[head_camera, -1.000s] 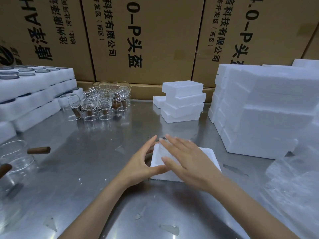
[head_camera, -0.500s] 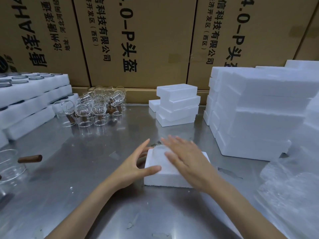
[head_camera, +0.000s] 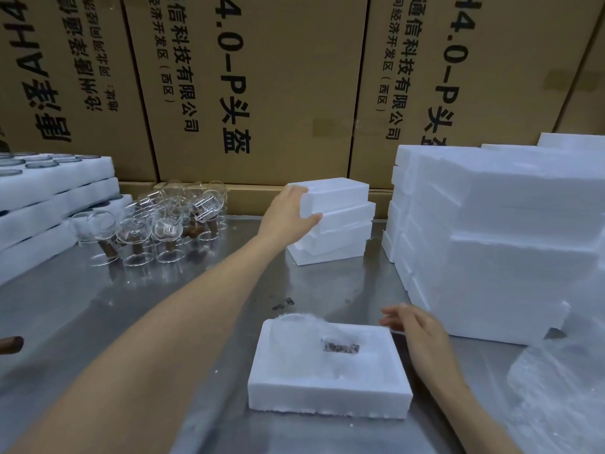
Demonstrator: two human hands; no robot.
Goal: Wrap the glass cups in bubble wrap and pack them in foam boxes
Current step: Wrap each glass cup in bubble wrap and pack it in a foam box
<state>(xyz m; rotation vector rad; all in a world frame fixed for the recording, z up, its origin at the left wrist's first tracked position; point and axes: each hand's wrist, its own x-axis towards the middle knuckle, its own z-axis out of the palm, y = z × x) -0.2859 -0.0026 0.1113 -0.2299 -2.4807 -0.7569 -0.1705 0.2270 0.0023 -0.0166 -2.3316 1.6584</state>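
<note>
Here, your left hand (head_camera: 288,213) reaches far across the metal table (head_camera: 131,309), thumb and fingers clamped on the end of the top foam piece (head_camera: 334,194) of a small stack. Your right hand (head_camera: 414,326) hovers, fingers loosely apart, just beside the open foam box (head_camera: 327,385), which holds a bubble-wrapped cup (head_camera: 314,335). Unwrapped glass cups (head_camera: 163,221) cluster far left.

- Two hands (head_camera: 288,213), apart.
- Four foam pieces in the small middle stack (head_camera: 337,221).
- One open foam box (head_camera: 327,385), one wrapped cup (head_camera: 314,339) inside.
- Three cardboard cartons (head_camera: 262,86) fully visible behind.
</note>
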